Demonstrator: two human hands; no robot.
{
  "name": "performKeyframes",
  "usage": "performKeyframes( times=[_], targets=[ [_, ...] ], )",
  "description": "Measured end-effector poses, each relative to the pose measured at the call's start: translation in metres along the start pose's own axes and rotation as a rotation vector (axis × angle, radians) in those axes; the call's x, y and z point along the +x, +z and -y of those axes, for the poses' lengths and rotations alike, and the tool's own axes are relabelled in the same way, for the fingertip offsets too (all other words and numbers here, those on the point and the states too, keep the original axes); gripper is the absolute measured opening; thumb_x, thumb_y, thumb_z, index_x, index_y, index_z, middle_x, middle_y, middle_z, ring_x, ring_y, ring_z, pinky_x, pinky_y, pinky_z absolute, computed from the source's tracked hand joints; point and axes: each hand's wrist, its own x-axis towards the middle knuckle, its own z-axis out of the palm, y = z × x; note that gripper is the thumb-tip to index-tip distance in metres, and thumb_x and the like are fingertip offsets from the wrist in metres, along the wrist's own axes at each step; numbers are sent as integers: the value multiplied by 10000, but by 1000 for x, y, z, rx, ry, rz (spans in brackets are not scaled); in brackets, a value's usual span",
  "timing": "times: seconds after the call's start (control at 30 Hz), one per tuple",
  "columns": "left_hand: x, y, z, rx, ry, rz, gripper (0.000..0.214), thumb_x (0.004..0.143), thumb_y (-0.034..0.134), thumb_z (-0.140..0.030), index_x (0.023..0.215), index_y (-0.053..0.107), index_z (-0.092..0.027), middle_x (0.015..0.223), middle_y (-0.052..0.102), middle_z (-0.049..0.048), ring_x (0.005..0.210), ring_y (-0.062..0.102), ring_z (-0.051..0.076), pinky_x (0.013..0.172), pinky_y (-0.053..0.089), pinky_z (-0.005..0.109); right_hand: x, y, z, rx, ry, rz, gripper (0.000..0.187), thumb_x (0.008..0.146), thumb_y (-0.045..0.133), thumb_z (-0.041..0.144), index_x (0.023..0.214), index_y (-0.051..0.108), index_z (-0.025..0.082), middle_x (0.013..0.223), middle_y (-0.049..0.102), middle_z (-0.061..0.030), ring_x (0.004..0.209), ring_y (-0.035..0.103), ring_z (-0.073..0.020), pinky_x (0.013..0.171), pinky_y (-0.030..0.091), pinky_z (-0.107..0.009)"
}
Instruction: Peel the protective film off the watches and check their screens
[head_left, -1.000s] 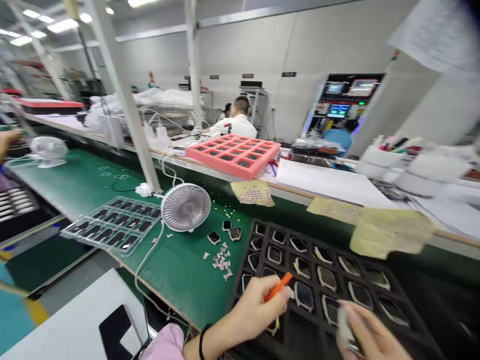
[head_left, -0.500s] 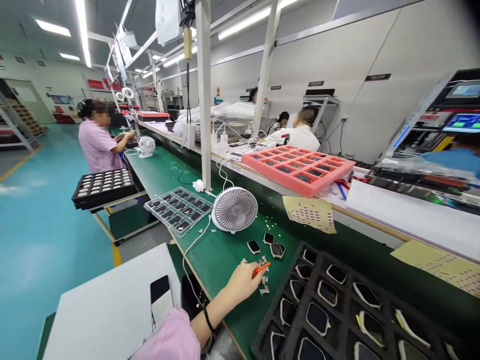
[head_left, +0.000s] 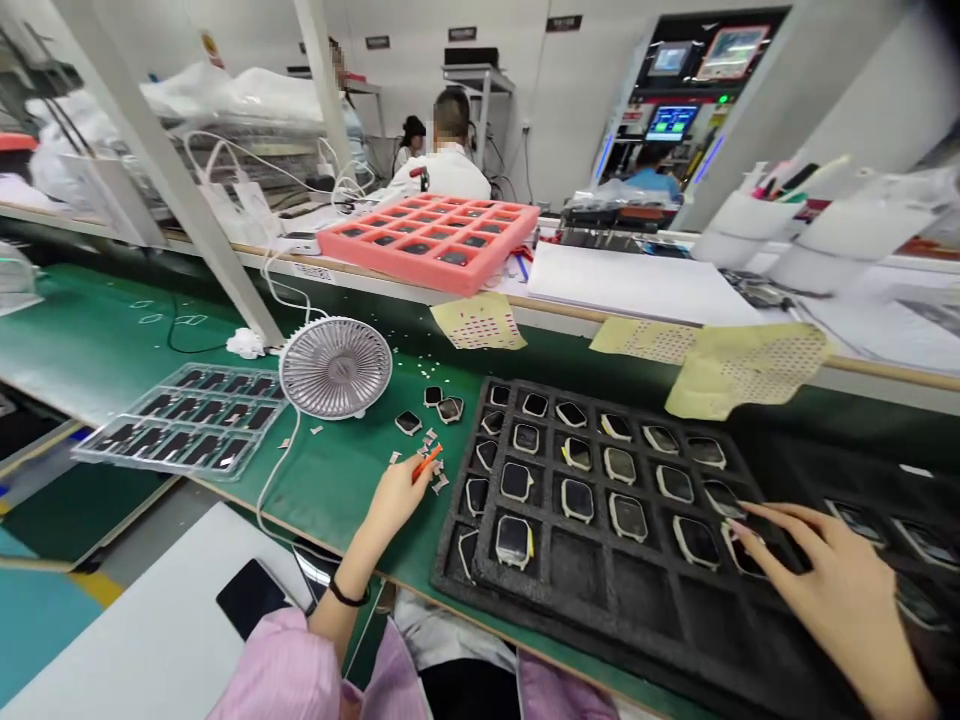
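My left hand (head_left: 396,492) pinches a thin orange tool (head_left: 426,463), its tip among small grey scraps (head_left: 433,476) on the green mat left of the tray. My right hand (head_left: 819,578) lies with fingers stretched out on the right part of a black foam tray (head_left: 592,590), fingertips touching a watch case (head_left: 742,547) in one pocket. Several watch cases (head_left: 576,497) sit in the tray's pockets. Three loose cases (head_left: 436,410) lie on the mat near the tray's far left corner.
A small white desk fan (head_left: 335,366) stands left of the tray, with a clear blister tray (head_left: 189,432) of dark parts further left. A pink tray (head_left: 430,240) sits on the raised shelf, yellow sticker sheets (head_left: 739,364) hang off its edge. Phones (head_left: 250,597) lie near me. People work beyond.
The view swung back right and down onto the black tray. My left hand stays with the orange tool at the scraps. My right hand came into view on the tray's right side.
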Motion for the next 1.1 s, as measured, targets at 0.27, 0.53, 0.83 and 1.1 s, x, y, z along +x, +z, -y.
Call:
performKeyframes(
  times=[0.27,0.53,0.83,1.1],
  targets=[
    [4,2,-5,51,-36,19,315,909,401,-381,659,495,-214,594,571,13,595,588,202,538,285,241,-57,47,156,107,-314,296,296,941,440,404,789,600,207,743,619,-45,710,580,-202,662,398,-329],
    [-13,-14,-25,-188,-32,-24,371,912,341,-498,870,565,-204,586,537,-28,530,513,161,546,339,240,-74,75,183,143,-235,347,261,906,487,440,820,567,207,807,590,-60,778,560,-236,678,398,-352],
    [-52,-4,-71,-753,117,421,359,940,348,-452,803,529,-174,500,345,-89,437,289,74,463,257,195,-63,71,193,1011,366,468,226,862,567,401,1016,522,241,859,659,-33,761,620,-192,648,474,-301],
    [-60,7,-94,-738,174,502,395,952,348,-427,756,558,-156,516,338,-75,475,292,76,480,239,207,-45,61,203,1509,818,439,311,772,701,381,1015,573,233,723,564,28,510,501,-80,385,358,-169]
  ],
)
